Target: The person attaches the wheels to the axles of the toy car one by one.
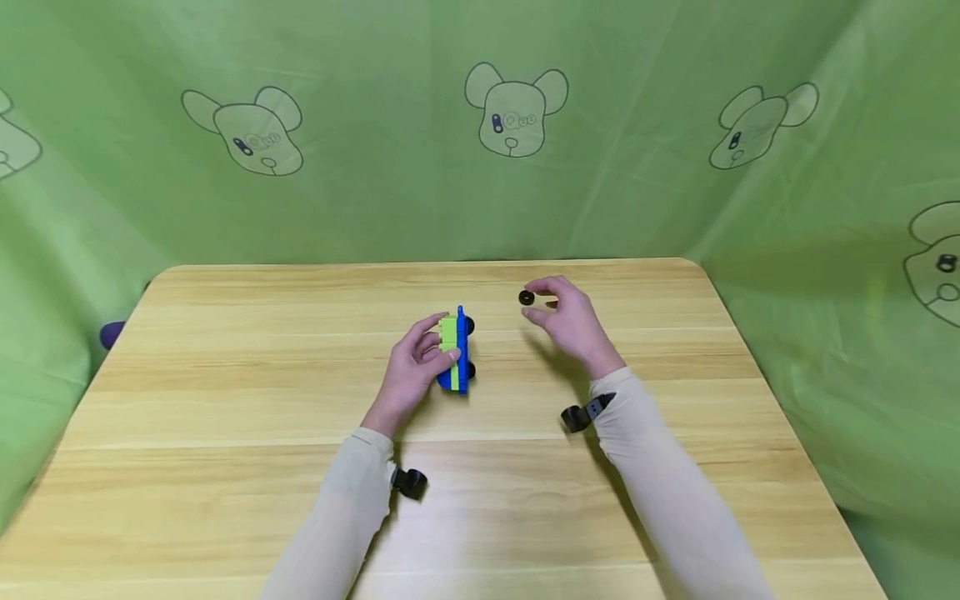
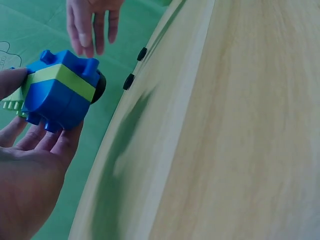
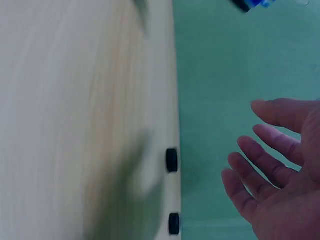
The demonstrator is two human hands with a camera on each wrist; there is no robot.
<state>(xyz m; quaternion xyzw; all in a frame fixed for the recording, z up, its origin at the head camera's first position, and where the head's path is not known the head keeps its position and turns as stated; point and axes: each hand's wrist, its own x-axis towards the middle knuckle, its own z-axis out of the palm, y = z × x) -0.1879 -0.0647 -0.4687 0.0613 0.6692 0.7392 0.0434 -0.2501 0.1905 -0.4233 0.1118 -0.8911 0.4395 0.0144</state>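
My left hand (image 1: 407, 372) grips a toy car built of blue and lime-green blocks (image 1: 462, 354), thumb on one side and fingers on the other. It is lifted off the table, and black wheels (image 1: 471, 371) show along its right side in the head view. My right hand (image 1: 576, 325) hovers over the table with fingers spread and nothing between them. Two loose black wheels lie below that hand. One wheel (image 1: 527, 297) shows by its fingertips in the head view; the other wheel (image 3: 174, 223) appears lower in the right wrist view.
Both hands are above a light wooden table (image 1: 225, 500). Green curtains (image 1: 390, 200) with bear-head outlines hang behind it and at its sides. A purple object (image 1: 111, 335) shows beyond the left edge. Each wrist wears a small black camera.
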